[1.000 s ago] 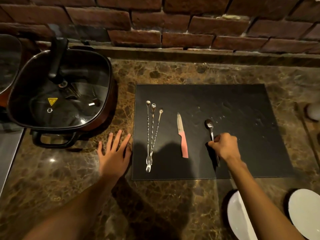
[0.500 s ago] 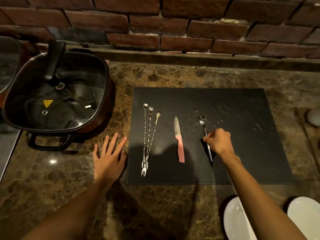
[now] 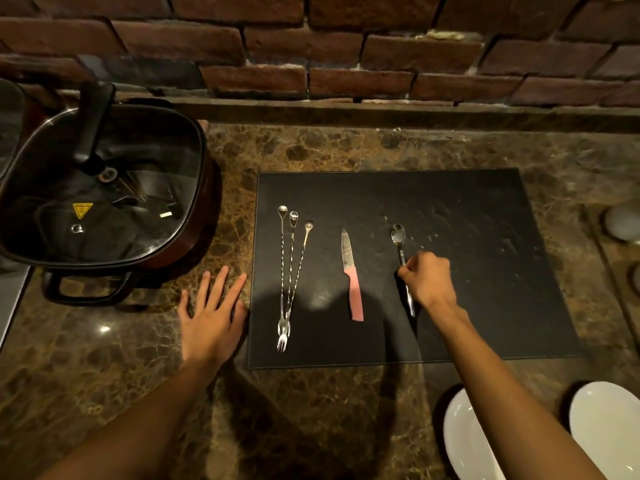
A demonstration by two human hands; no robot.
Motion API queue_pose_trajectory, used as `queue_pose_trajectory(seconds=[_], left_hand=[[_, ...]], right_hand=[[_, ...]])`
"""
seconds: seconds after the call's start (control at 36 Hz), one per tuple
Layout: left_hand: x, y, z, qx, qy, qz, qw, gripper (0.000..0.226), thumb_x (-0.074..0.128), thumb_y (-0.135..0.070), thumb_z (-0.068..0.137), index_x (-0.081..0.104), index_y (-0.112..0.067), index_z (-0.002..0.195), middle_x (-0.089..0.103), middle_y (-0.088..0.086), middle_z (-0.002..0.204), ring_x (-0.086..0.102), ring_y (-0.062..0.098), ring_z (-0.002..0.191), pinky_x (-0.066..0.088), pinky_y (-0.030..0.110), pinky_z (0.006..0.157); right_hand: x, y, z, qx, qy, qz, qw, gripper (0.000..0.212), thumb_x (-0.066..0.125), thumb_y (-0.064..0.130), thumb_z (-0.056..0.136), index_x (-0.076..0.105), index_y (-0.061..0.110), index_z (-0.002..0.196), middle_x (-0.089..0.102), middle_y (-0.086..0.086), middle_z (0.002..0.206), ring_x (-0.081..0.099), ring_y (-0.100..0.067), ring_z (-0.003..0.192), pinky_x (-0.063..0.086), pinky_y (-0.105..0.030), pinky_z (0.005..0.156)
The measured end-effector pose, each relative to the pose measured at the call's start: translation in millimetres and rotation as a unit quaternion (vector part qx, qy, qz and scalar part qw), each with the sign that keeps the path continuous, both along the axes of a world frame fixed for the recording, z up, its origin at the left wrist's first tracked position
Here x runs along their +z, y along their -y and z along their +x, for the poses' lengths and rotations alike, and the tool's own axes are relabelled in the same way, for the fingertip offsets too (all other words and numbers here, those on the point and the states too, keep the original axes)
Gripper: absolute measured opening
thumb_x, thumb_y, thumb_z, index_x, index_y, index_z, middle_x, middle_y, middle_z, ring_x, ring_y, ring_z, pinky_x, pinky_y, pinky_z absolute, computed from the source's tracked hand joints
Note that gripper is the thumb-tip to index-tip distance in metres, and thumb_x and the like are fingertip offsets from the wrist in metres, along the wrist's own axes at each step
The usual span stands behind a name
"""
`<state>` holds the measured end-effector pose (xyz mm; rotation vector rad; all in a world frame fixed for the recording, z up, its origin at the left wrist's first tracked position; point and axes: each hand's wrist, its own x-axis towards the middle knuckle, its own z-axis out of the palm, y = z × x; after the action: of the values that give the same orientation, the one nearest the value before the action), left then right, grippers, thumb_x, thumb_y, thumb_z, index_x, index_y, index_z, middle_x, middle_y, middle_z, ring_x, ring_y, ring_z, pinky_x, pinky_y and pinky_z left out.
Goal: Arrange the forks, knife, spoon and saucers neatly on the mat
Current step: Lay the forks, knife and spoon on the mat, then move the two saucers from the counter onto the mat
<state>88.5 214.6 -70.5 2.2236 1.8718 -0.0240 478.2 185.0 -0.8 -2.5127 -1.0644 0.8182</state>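
Observation:
A black mat lies on the marble counter. Three thin twisted forks lie together at its left side, tines toward me. To their right lies a pink-handled knife, blade pointing away. A metal spoon lies right of the knife, and my right hand pinches its handle on the mat. Flat on the counter, my left hand rests with fingers spread, touching the mat's left edge. Two white saucers sit off the mat at the lower right: one saucer partly under my right forearm, the other saucer beside it.
A square pan with a glass lid stands at the left on the counter. A brick wall runs along the back. A pale round object sits at the right edge.
My right hand has slid the spoon a little away from me and straightened it next to the knife. My left hand stays flat beside the mat.

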Motion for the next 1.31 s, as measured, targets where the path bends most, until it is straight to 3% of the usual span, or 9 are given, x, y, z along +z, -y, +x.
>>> queue_pose_trajectory(seconds=[0.11,0.22,0.31,0.47,0.64,0.81,1.03,1.17,1.31], left_hand=[[1,0,0,0.001,0.001,-0.002,1.0,0.057,0.016,-0.051,0.101,0.019,-0.05,0.157,0.013,-0.015,0.17,0.002,0.013,0.159,0.003,0.056,0.124],[-3,-1,-2,0.001,0.001,-0.006,1.0,0.056,0.017,-0.052,0.101,0.015,-0.052,0.157,0.011,-0.015,0.17,0.0,0.012,0.159,0.003,0.056,0.125],[-4,-1,-2,0.001,-0.003,-0.008,1.0,0.055,0.016,-0.052,0.101,0.013,-0.053,0.157,0.009,-0.017,0.17,0.0,0.012,0.159,0.002,0.055,0.124],[2,1,1,0.012,0.007,-0.021,1.0,0.057,0.012,-0.054,0.099,0.01,-0.055,0.157,0.002,-0.02,0.169,-0.005,0.009,0.158,-0.003,0.053,0.126],[1,3,-1,-0.008,0.013,-0.016,1.0,0.057,0.01,-0.053,0.101,0.009,-0.051,0.158,0.003,-0.017,0.17,0.0,0.014,0.159,-0.001,0.055,0.126],[0,12,-6,-0.017,0.01,-0.036,0.999,0.056,0.0,-0.06,0.1,-0.005,-0.056,0.155,-0.007,-0.018,0.169,-0.006,0.015,0.159,-0.006,0.053,0.127],[12,59,-15,-0.016,0.015,-0.073,0.997,0.053,0.011,-0.056,0.105,-0.016,-0.057,0.15,-0.02,-0.022,0.164,-0.014,0.011,0.157,-0.009,0.05,0.126],[19,92,-24,-0.013,0.008,-0.093,0.996,0.057,0.013,-0.055,0.105,-0.015,-0.048,0.154,-0.024,-0.02,0.162,-0.016,0.01,0.157,-0.005,0.049,0.127],[19,132,-23,0.015,0.012,-0.121,0.993,0.064,0.015,-0.055,0.105,-0.017,-0.037,0.157,-0.029,-0.014,0.164,-0.023,0.009,0.154,-0.009,0.049,0.126]], right_hand=[[1,1,-5,0.015,0.014,-0.001,1.0,0.015,0.065,0.021,0.087,0.067,0.007,0.091,0.069,-0.019,0.088,0.066,-0.035,0.085,0.057,-0.04,0.078],[2,5,-5,0.006,0.004,0.004,1.0,0.014,0.066,0.024,0.086,0.066,0.011,0.088,0.07,-0.017,0.087,0.066,-0.033,0.086,0.053,-0.035,0.078],[4,12,-2,-0.002,-0.007,0.007,1.0,0.018,0.066,0.029,0.088,0.064,0.012,0.09,0.07,-0.014,0.086,0.066,-0.03,0.085,0.056,-0.039,0.081],[9,40,-9,0.018,-0.014,0.027,0.999,0.01,0.065,0.026,0.09,0.061,0.017,0.088,0.069,-0.002,0.072,0.065,-0.014,0.07,0.045,-0.022,0.058],[15,78,-28,0.046,-0.005,0.036,0.998,0.009,0.066,0.026,0.089,0.062,0.019,0.086,0.071,-0.004,0.074,0.065,-0.019,0.071,0.048,-0.03,0.071],[22,108,-48,0.045,-0.025,0.027,0.998,0.015,0.065,0.027,0.09,0.067,0.013,0.096,0.072,-0.006,0.082,0.068,-0.02,0.079,0.055,-0.038,0.081],[39,139,-76,0.03,-0.039,0.039,0.998,0.009,0.064,0.024,0.093,0.063,0.016,0.09,0.068,-0.002,0.078,0.062,-0.01,0.07,0.04,-0.016,0.058],[53,162,-81,0.03,-0.056,0.047,0.997,0.007,0.064,0.023,0.093,0.064,0.016,0.091,0.069,-0.002,0.079,0.066,-0.014,0.076,0.047,-0.024,0.066],[60,187,-68,0.027,-0.067,0.051,0.996,0.005,0.064,0.022,0.092,0.064,0.018,0.088,0.071,-0.002,0.08,0.066,-0.014,0.076,0.045,-0.017,0.059]])
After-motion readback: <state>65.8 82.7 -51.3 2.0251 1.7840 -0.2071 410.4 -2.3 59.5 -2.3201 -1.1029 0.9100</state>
